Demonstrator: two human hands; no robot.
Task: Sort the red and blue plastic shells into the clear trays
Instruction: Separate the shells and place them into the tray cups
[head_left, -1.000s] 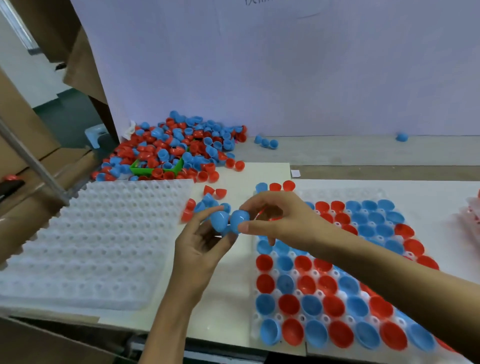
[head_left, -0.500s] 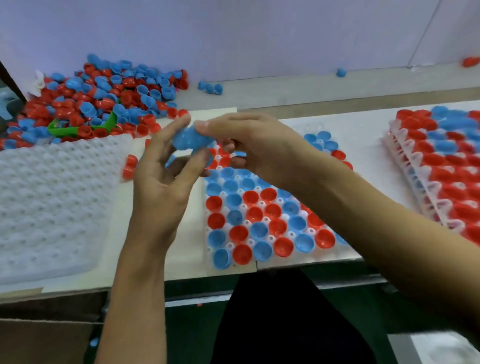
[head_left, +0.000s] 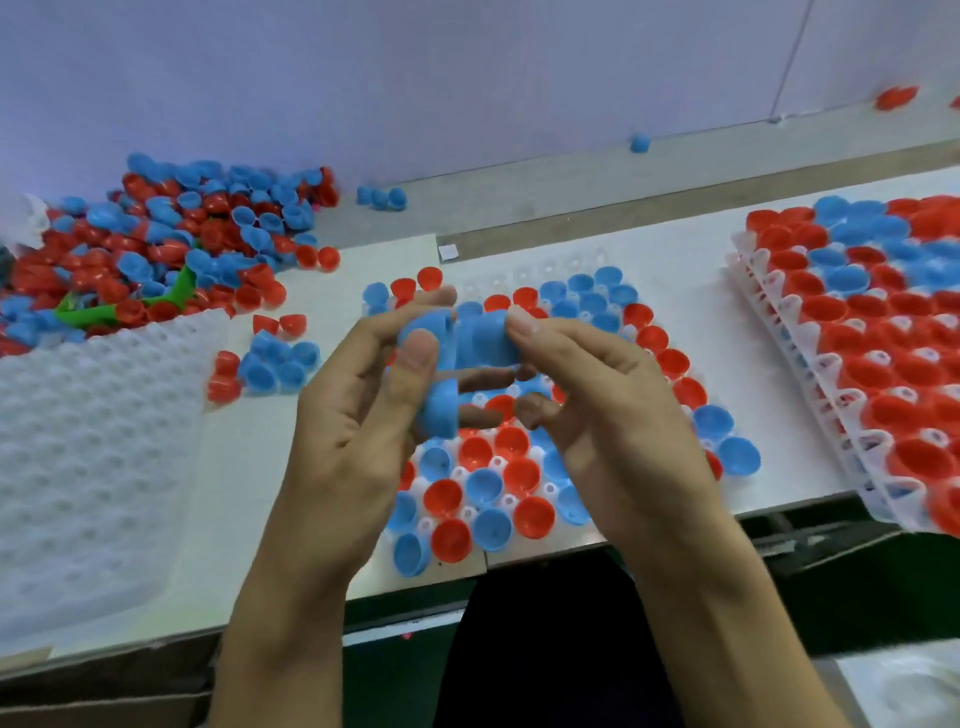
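While both hands hover over the half-filled tray (head_left: 644, 332), the left hand (head_left: 358, 415) pinches one blue shell (head_left: 423, 330) at its fingertips and keeps another blue shell (head_left: 441, 410) tucked under its lower fingers; the right hand (head_left: 597, 410) grips a third blue shell (head_left: 485, 338) between thumb and forefinger. To do this step well, I would pull the nested shells straight apart — no twisting — then seat each one open side up in a vacant pocket at the tray's far edge. Compared with half a second ago, the hands sit lower over the tray and the shells show as separate pieces rather than one clump — the stacked full trays (head_left: 857, 364) and the loose pile (head_left: 171, 244) on the worktop (head_left: 691, 280) lie unchanged.
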